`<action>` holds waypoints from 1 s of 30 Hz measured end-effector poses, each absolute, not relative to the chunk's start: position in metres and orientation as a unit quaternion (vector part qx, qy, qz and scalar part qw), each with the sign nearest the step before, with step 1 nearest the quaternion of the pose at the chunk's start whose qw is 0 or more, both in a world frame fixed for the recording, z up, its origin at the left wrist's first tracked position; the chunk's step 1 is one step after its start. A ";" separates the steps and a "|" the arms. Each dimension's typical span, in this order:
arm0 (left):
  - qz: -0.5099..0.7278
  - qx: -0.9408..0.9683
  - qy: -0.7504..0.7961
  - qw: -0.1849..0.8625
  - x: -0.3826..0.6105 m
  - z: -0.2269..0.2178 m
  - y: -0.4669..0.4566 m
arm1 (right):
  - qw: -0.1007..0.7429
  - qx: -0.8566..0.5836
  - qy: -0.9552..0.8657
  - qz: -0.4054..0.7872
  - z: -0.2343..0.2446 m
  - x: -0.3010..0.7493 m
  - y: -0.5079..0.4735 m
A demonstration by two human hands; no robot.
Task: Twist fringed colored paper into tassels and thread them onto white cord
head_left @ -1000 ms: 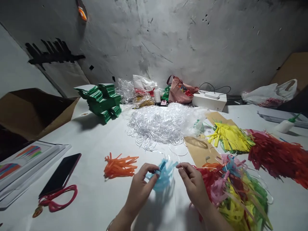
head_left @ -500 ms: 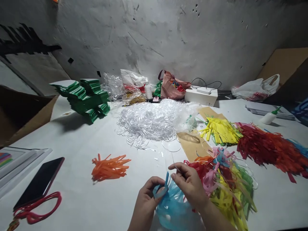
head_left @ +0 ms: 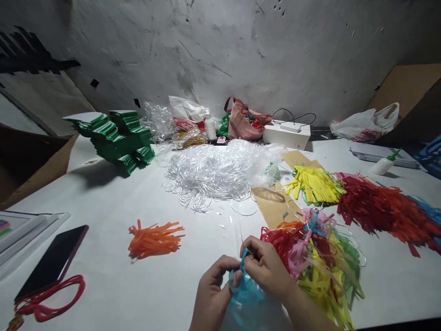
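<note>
A blue paper tassel is held low at the front of the white table. My left hand grips its bunched top from the left. My right hand pinches the same top from the right, fingertips touching the left hand's. A thin clear string runs up from the pinch; I cannot tell where it ends. An orange tassel lies apart to the left.
A mixed pile of coloured tassels lies right of my hands, with yellow and red piles behind. A heap of clear string, green card stacks, a phone, a red lanyard and a glue bottle stand around.
My hands have come together and drawn toward me with the blue tassel, from apart to pinching its top jointly. The view shifted right and down.
</note>
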State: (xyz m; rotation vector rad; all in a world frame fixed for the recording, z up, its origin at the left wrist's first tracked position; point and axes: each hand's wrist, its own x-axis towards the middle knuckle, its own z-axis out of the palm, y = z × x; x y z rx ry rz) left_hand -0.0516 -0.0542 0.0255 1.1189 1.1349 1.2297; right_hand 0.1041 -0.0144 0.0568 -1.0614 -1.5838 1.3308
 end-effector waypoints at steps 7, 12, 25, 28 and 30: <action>0.537 0.427 0.481 0.546 -0.053 0.020 -0.056 | 0.378 -0.450 -0.670 0.454 0.048 0.103 -0.016; 0.566 0.211 0.484 0.633 -0.054 0.008 -0.055 | 0.406 -0.441 -0.662 0.450 0.045 0.113 -0.022; 0.583 0.179 0.456 0.649 -0.051 0.015 -0.054 | 0.366 -0.394 -0.699 0.472 0.048 0.109 -0.041; 0.585 0.199 0.468 0.632 -0.052 0.009 -0.055 | 0.370 -0.400 -0.694 0.471 0.046 0.107 -0.038; 0.590 0.236 0.477 0.607 -0.052 0.007 -0.056 | 0.374 -0.412 -0.689 0.464 0.046 0.106 -0.035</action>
